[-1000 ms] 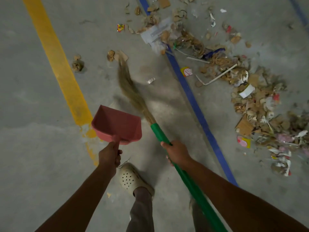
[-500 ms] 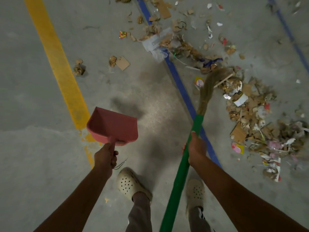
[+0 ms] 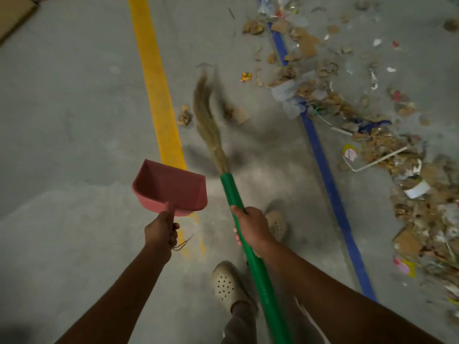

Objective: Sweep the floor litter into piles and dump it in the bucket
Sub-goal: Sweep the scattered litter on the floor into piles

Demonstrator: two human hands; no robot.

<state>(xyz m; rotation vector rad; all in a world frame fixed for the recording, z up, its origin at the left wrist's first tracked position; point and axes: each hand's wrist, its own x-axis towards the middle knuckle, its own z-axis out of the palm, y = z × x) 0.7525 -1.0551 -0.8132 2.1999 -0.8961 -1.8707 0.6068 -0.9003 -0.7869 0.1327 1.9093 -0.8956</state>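
Hands grip dustpan (image 3: 171,186); broom (image 3: 233,192) angled forward.

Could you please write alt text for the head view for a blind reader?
A person's right hand grips a green-handled broom beside cardboard scraps on a concrete floor, while the left hand holds a red dustpan. Litter lies heaped beyond a blue line.

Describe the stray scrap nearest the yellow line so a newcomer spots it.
Find the yellow floor stripe. Just right of it, left of the broom bristles, lies a crumpled brown scrap. Unlike the heaped litter along the blue line, it sits alone.
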